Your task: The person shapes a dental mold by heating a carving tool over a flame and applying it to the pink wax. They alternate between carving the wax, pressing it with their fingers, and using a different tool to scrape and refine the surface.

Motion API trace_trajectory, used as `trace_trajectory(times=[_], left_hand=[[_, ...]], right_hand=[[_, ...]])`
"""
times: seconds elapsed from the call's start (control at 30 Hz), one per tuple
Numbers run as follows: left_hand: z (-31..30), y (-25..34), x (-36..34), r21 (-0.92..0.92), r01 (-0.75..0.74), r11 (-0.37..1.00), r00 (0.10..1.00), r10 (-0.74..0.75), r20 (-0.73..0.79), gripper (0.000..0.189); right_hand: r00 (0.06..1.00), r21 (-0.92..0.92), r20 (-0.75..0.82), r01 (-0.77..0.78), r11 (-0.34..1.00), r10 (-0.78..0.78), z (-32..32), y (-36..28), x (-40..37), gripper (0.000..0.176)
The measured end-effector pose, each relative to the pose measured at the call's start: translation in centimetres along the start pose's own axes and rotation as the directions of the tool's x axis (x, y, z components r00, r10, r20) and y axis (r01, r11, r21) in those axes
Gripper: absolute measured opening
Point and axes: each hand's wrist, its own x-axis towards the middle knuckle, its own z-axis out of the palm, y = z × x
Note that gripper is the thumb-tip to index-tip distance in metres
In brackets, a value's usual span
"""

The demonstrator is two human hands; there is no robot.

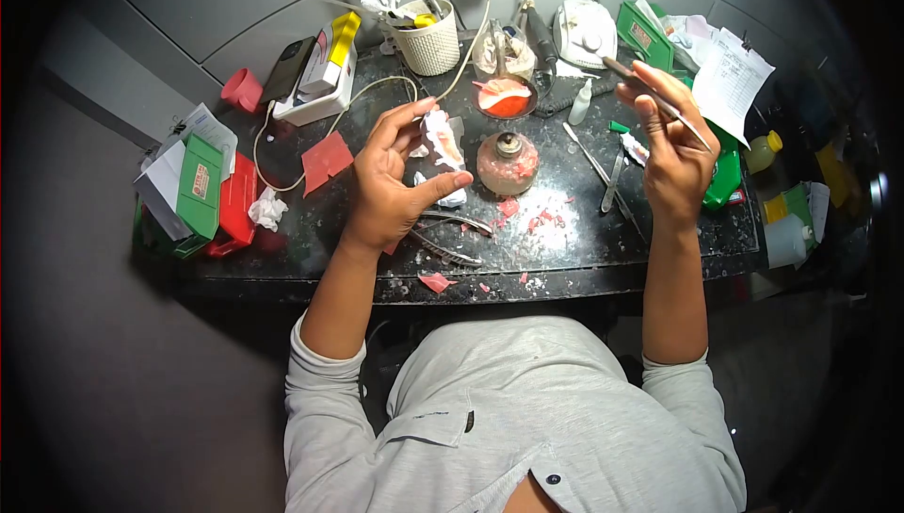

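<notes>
My left hand [388, 162] is closed around a white dental cast [441, 141] with a pinkish area on it, thumb below and fingers above. Raised on the right, my right hand [676, 157] grips a slim wax knife [695, 129] with a dark handle end and a metal blade pointing down right. Between the hands stands a round glass spirit lamp [508, 172] with pink bits inside it. Behind it is a small dish [502, 108] of red and pink wax. Curved metal pieces [452, 238] lie below the cast.
Pink wax scraps [546, 222] are scattered near the lamp, and a pink wax sheet [327, 162] lies left. Thin metal tools [603, 169] rest at right. Green bins [200, 188] flank the black table [584, 268]. A cream pot [427, 46] and cables are at the back.
</notes>
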Motion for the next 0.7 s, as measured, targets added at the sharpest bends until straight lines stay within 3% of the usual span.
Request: trace_trajectory(times=[0.07, 0.13, 0.2, 0.43, 0.5, 0.7], left_hand=[[0.33, -0.03, 0.06, 0.044, -0.033, 0.998, 0.999, 0.034, -0.020, 0.079], [0.22, -0.13, 0.08, 0.087, -0.064, 0.994, 0.997, 0.067, -0.038, 0.080], [-0.44, -0.27, 0.13, 0.417, -0.119, 0.901, 0.993, 0.117, 0.033, 0.079], [-0.35, -0.35, 0.12, 0.403, -0.093, 0.910, 0.996, 0.091, 0.024, 0.077], [-0.09, -0.39, 0.02, 0.212, -0.027, 0.977, 1.000, 0.026, 0.006, 0.077], [0.06, -0.49, -0.07, 0.144, -0.017, 0.990, 1.000, 0.014, 0.024, 0.077]], right_hand=[[1.000, -0.012, 0.013, 0.009, 1.000, -0.009, 0.19, -0.08, -0.06, 0.028], [0.997, 0.071, 0.015, -0.080, 0.994, 0.080, 0.24, -0.15, -0.21, 0.028], [0.994, 0.110, -0.021, -0.102, 0.989, 0.105, 0.53, -0.26, -0.25, 0.025], [0.978, 0.109, 0.076, -0.201, 0.974, 0.193, 0.82, -0.62, -0.57, 0.020], [0.973, 0.096, 0.110, -0.212, 0.972, 0.201, 0.90, -0.71, -0.61, 0.020], [0.970, 0.084, 0.137, -0.212, 0.974, 0.200, 0.90, -0.72, -0.69, 0.020]])
